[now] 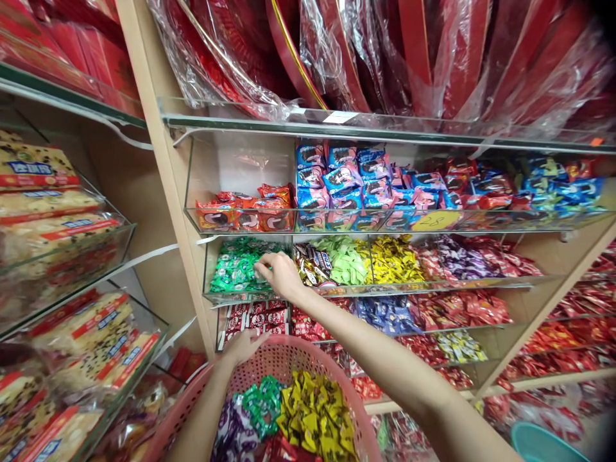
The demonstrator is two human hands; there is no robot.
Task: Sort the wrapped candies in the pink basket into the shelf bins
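Observation:
My right hand (pixel 280 276) reaches over the front edge of a clear shelf bin filled with green-wrapped candies (pixel 240 264). Its fingers are curled together at the right side of that bin, and whatever they hold is hidden. Lower down, my left hand (pixel 243 348) grips the far rim of a pink plastic basket (pixel 332 362). Inside the basket lie green-wrapped candies (pixel 264 404), yellow-wrapped candies (pixel 315 414), purple-and-white wrapped candies (pixel 235 430) and some red packets (pixel 289 449) at the near side.
Brown chocolate bars (pixel 312 262), pale green candies (pixel 341 260) and yellow candies (pixel 395 258) fill neighbouring bins. A glass shelf (pixel 337 122) with plastic-wrapped red items runs above. Packaged puffed snacks (pixel 43 167) stand left of a wooden upright (pixel 166 173). A teal container (pixel 543 443) is at lower right.

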